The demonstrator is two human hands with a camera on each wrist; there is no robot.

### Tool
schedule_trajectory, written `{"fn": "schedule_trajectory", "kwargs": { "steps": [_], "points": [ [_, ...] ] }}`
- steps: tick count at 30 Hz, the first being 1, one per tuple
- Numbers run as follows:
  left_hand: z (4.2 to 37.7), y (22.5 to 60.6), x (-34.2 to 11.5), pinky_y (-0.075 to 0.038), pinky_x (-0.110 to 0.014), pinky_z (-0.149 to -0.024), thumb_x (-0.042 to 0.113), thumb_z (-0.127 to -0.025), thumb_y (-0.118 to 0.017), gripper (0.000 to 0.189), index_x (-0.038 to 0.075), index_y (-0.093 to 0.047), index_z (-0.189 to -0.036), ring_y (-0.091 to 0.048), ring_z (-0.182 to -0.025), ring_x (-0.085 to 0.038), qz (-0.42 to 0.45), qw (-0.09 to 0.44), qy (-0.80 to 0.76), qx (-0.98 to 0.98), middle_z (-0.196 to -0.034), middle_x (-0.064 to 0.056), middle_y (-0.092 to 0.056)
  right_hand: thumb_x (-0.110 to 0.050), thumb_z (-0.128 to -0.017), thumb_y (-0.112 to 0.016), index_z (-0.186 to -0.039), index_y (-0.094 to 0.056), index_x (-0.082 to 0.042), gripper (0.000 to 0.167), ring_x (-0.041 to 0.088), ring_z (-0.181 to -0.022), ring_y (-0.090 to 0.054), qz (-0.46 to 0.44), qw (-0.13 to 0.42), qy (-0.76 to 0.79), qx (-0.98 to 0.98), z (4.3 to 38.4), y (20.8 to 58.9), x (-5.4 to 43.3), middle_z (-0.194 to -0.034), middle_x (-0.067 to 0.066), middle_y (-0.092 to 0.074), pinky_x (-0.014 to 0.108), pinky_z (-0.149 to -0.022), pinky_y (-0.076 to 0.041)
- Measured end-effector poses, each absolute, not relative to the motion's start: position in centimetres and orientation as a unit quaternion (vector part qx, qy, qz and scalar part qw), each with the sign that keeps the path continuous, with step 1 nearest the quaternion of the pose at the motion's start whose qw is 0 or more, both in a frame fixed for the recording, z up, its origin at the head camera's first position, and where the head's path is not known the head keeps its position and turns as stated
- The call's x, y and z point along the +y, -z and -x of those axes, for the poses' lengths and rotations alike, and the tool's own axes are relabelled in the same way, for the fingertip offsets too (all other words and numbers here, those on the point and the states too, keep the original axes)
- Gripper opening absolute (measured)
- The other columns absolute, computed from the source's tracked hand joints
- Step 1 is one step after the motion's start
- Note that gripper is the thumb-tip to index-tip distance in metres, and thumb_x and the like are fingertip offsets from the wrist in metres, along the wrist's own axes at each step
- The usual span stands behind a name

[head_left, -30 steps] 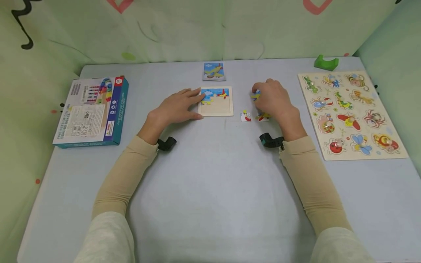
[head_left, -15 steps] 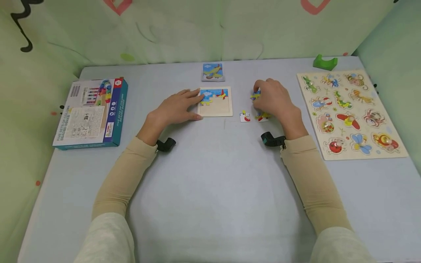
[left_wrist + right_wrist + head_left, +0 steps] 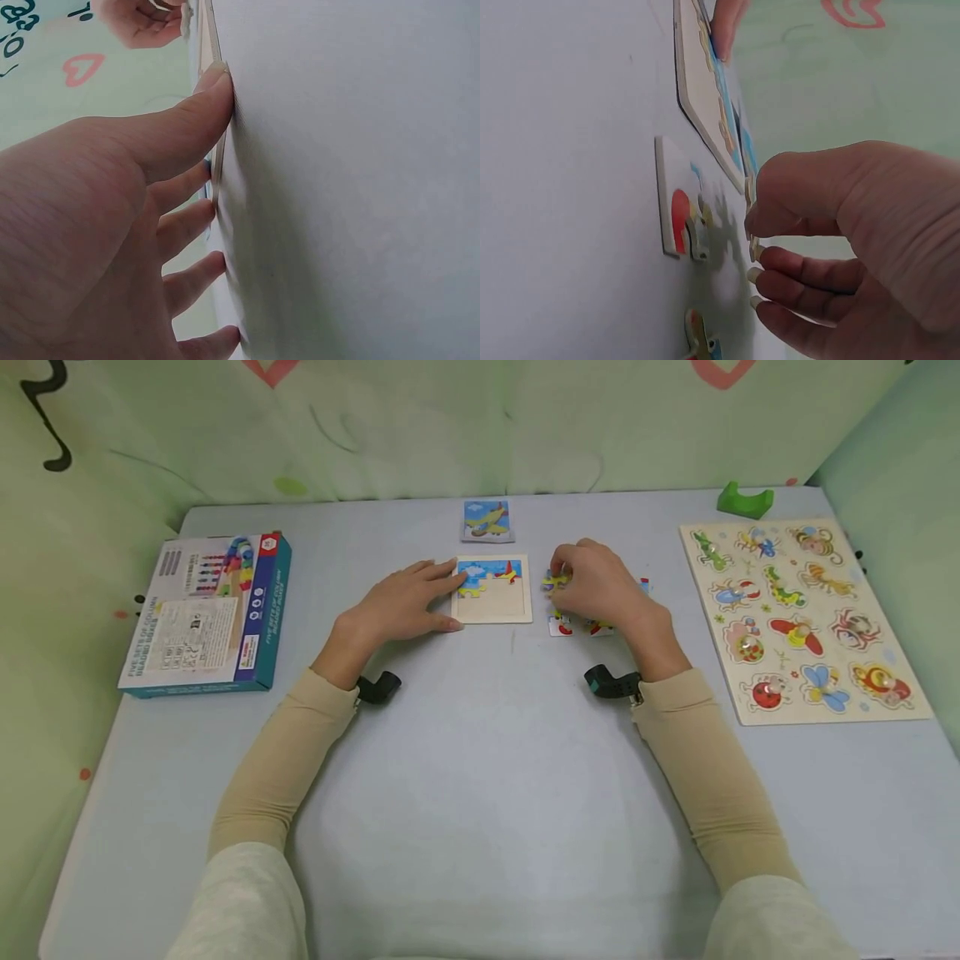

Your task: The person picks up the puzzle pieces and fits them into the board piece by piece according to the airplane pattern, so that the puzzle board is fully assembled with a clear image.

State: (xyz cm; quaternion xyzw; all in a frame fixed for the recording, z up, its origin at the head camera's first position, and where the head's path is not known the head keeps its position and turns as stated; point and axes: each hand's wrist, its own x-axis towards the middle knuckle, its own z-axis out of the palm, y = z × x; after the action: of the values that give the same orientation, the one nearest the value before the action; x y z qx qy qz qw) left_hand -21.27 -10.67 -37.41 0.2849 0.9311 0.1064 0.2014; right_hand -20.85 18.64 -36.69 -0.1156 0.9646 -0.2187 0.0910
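My left hand lies with fingers spread at the left edge of a wooden puzzle tray. Its fingertips and thumb touch the frame, as the left wrist view also shows. Blue sky, yellow and red jigsaw pieces fill the tray's top row and part of its left side. To the right, my right hand pinches a yellow-and-blue jigsaw piece between thumb and fingers. In the right wrist view that piece is seen edge-on. Below the hand lies a white-and-red jigsaw piece, with another piece beside it.
A picture card with a yellow airplane lies behind the tray. At right are an insect knob-puzzle board and a green curved block. A boxed toy stands at left. Another piece shows partly behind my right hand.
My right hand has moved left toward the tray, carrying the yellow-and-blue jigsaw piece. A piece behind that hand has come into view. My left hand stays at the tray.
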Motion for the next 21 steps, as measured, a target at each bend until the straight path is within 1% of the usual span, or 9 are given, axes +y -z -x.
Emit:
{"fn": "schedule_trajectory", "kwargs": {
  "steps": [2,7,10,14,21],
  "points": [
    [21.3,37.4,-10.7,-0.018,-0.053,-0.125,0.052,-0.095,-0.06,0.08,0.025,-0.022,-0.159,-0.01,-0.157,-0.03,-0.284,0.201,-0.105,0.931,-0.169,0.002,-0.012,-0.005,-0.076,-0.055,-0.106,-0.064,-0.004,0.031,0.028,-0.095,-0.048,0.129,0.092,0.227,0.961,20.9,36.8,18.1,-0.104,0.014,-0.057,0.039,-0.081,-0.041],
    [21.3,37.5,-10.7,-0.018,-0.053,-0.125,0.054,-0.095,-0.059,0.08,0.025,-0.022,-0.159,-0.01,-0.157,-0.029,-0.286,0.2,-0.102,0.931,-0.169,0.002,-0.012,-0.004,-0.076,-0.052,-0.106,-0.065,-0.005,0.032,0.027,-0.093,-0.046,0.153,0.093,0.229,0.957,20.9,36.9,16.8,-0.102,0.013,-0.056,0.037,-0.079,-0.039],
    [21.4,37.6,-10.8,-0.018,-0.053,-0.125,0.054,-0.095,-0.059,0.079,0.026,-0.022,-0.159,-0.011,-0.157,-0.029,-0.284,0.2,-0.1,0.932,-0.169,0.002,-0.011,-0.003,-0.076,-0.053,-0.106,-0.065,-0.005,0.032,0.027,-0.091,-0.046,0.172,0.089,0.233,0.953,21.0,37.0,15.7,-0.1,0.012,-0.055,0.036,-0.077,-0.038],
    [21.5,37.7,-10.8,-0.018,-0.053,-0.125,0.054,-0.095,-0.059,0.079,0.026,-0.022,-0.159,-0.011,-0.156,-0.029,-0.286,0.198,-0.104,0.932,-0.169,0.002,-0.012,-0.003,-0.078,-0.057,-0.107,-0.066,-0.005,0.03,0.027,-0.09,-0.047,0.206,0.087,0.225,0.948,21.2,37.2,14.0,-0.101,0.011,-0.056,0.036,-0.078,-0.04],
    [21.5,37.8,-10.7,-0.02,-0.053,-0.124,0.055,-0.095,-0.059,0.08,0.025,-0.022,-0.159,-0.012,-0.156,-0.029,-0.29,0.196,-0.103,0.931,-0.169,0.001,-0.012,-0.003,-0.081,-0.056,-0.106,-0.065,-0.004,0.026,0.027,-0.089,-0.045,0.229,0.089,0.201,0.948,21.3,37.3,12.6,-0.1,0.011,-0.055,0.036,-0.077,-0.039]
  ]
}}
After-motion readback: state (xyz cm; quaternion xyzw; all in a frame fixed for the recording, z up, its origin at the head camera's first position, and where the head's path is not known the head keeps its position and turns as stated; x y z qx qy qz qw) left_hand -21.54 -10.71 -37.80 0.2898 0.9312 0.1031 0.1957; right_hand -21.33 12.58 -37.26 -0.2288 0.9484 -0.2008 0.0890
